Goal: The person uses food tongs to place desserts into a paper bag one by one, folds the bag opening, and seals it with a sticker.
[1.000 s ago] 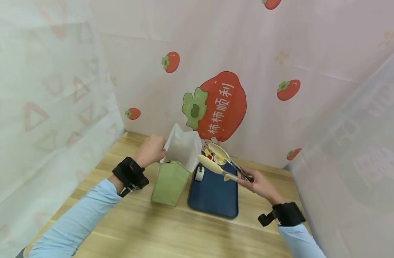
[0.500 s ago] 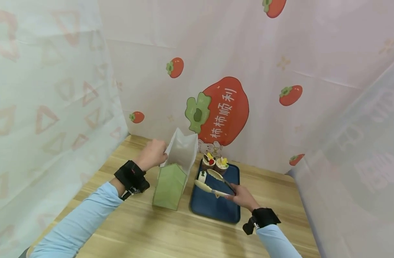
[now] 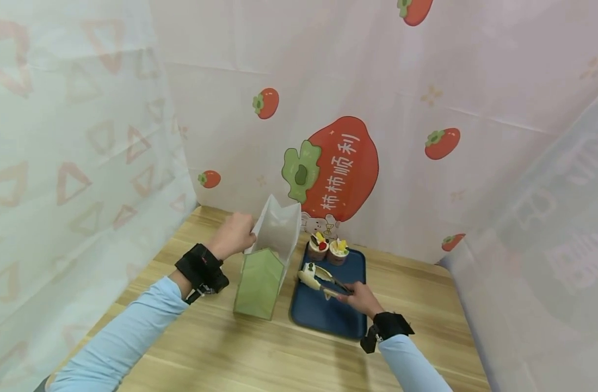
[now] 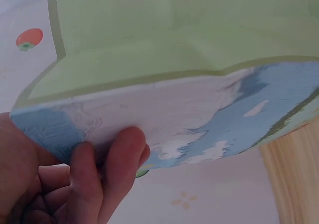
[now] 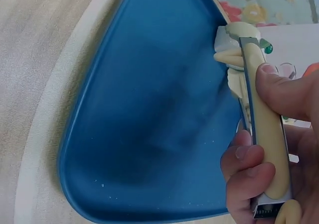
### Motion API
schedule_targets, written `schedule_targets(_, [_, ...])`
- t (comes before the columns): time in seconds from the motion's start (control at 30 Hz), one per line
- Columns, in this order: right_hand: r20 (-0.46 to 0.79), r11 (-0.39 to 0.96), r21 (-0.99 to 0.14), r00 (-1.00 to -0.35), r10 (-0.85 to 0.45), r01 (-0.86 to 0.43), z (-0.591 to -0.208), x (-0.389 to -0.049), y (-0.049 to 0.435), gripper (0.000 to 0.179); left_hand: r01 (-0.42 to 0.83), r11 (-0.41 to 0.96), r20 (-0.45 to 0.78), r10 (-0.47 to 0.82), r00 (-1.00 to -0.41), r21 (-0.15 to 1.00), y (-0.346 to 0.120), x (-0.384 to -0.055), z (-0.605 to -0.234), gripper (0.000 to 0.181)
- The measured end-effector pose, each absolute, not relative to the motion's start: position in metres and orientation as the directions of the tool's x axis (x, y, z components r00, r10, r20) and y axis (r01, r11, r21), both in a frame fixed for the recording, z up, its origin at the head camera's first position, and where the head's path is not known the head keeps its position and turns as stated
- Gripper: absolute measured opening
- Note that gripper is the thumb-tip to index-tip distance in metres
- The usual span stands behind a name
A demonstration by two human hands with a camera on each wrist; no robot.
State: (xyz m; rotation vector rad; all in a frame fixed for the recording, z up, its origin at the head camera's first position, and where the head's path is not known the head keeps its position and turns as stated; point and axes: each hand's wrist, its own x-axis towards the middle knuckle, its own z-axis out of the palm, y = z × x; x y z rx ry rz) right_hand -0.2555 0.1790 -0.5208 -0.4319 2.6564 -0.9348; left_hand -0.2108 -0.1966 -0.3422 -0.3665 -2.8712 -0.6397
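My left hand [image 3: 234,235] pinches the rim of an upright, open-topped paper bag [image 3: 259,283], green on the front and white within. In the left wrist view, fingers [image 4: 130,142] press against the bag's painted blue-and-white side [image 4: 149,104]. Over a blue tray [image 3: 328,318], my right hand [image 3: 363,299] grips cream-tipped tongs [image 3: 310,281]. The tong tips lie either side of a small white cake [image 3: 309,267] with a dark green topping. In the right wrist view, thumb and fingers wrap the tongs' handle [image 5: 268,129]; its tips partly hide the cake [image 5: 225,41].
Two dessert cups with cream and fruit, a left one [image 3: 318,247] and a right one [image 3: 338,252], stand at the tray's back. A wooden table [image 3: 401,326] extends around the tray. Printed curtains [image 3: 220,109] close off the back and both sides.
My right hand has lowered the tongs toward the tray and moved left, bringing their tips around the white cake. The tips are closer together. The left hand stays on the bag.
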Motion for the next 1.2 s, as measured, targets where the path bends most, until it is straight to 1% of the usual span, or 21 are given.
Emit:
schedule_targets(0.13, [-0.168,0.731,-0.657,-0.909,-0.380,-0.185,-0.512,-0.253,0.188,0.020,0.287,0.871,0.223,0.212,-0.952,0.399,-0.196,-0.211,-0.342,0.040])
schedule_targets(0.3, [-0.179,0.689,-0.710,-0.908,-0.378,-0.147,-0.481,-0.244,0.202,0.039,0.285,0.870,0.207,0.217,-0.954,0.403,-0.196,-0.209,-0.343,0.036])
schedule_targets(0.33, [-0.187,0.670,-0.731,-0.906,-0.380,-0.130,-0.473,-0.241,0.205,0.044,0.284,0.871,0.206,0.217,-0.954,0.402,-0.197,-0.209,-0.344,0.035])
schedule_targets(0.43, [-0.179,0.600,-0.792,-0.895,-0.409,-0.116,-0.444,-0.234,0.212,0.048,0.285,0.873,0.209,0.216,-0.954,0.396,-0.196,-0.209,-0.344,0.031])
schedule_targets(0.53, [-0.141,0.540,-0.830,-0.886,-0.442,-0.137,-0.410,-0.227,0.215,0.050,0.287,0.872,0.207,0.219,-0.953,0.396,-0.196,-0.208,-0.343,0.028])
schedule_targets(0.7, [-0.082,0.521,-0.827,-0.869,-0.488,-0.214,-0.359,-0.226,0.207,0.050,0.293,0.869,0.210,0.225,-0.952,0.398,-0.195,-0.208,-0.342,0.025])
schedule_targets(0.83, [-0.042,0.576,-0.748,-0.842,-0.538,-0.331,-0.323,-0.234,0.187,0.048,0.297,0.870,0.214,0.228,-0.950,0.394,-0.194,-0.210,-0.341,0.024])
schedule_targets(0.9, [-0.013,0.606,-0.677,-0.817,-0.577,-0.417,-0.308,-0.239,0.171,0.046,0.296,0.869,0.215,0.226,-0.950,0.397,-0.192,-0.211,-0.340,0.023])
schedule_targets(1.0, [0.017,0.644,-0.539,-0.772,-0.635,-0.542,-0.288,-0.247,0.145,0.045,0.294,0.867,0.222,0.218,-0.950,0.402,-0.190,-0.212,-0.339,0.023])
schedule_targets(1.1, [0.000,0.666,-0.412,-0.730,-0.683,-0.622,-0.270,-0.254,0.119,0.044,0.297,0.867,0.229,0.219,-0.948,0.400,-0.188,-0.213,-0.338,0.028])
schedule_targets(1.2, [-0.091,0.716,-0.261,-0.721,-0.687,-0.648,-0.254,-0.257,0.095,0.029,0.308,0.868,0.234,0.231,-0.945,0.388,-0.185,-0.214,-0.339,0.035])
